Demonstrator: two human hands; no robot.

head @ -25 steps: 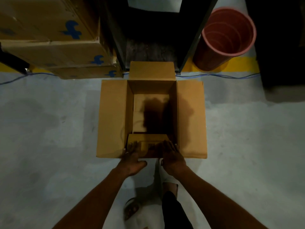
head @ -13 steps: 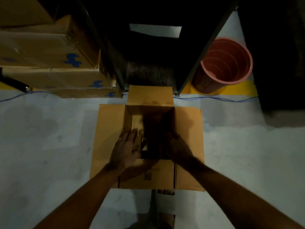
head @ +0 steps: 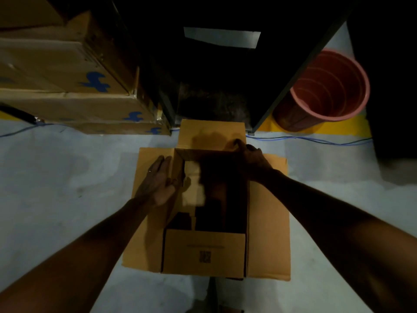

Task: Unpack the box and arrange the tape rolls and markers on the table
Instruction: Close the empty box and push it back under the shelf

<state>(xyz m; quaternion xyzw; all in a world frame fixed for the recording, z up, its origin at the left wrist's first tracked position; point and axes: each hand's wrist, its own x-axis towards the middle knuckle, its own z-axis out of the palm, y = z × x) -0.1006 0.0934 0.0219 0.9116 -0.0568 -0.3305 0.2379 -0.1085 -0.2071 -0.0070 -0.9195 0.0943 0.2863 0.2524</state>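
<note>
An open brown cardboard box (head: 204,251) stands on the grey floor with all its flaps folded outward. Its inside is dark; I make out only a pale patch on the bottom, and no tape rolls or markers show. My left hand (head: 158,181) lies flat with straight fingers on the left flap, beside the box's left wall. My right hand (head: 250,157) is at the far right corner of the box, its fingers curled over the rim where the far flap meets the wall.
Stacked cardboard cartons (head: 67,86) with blue logos stand at the back left. A dark metal rack (head: 214,75) rises right behind the box. A red plastic bin (head: 327,91) sits back right on a yellow floor line. A blue cable (head: 316,140) runs along the floor.
The near flap has been folded down outward. Both hands moved from the near edge toward the far side: left onto the left flap, right to the far right corner.
</note>
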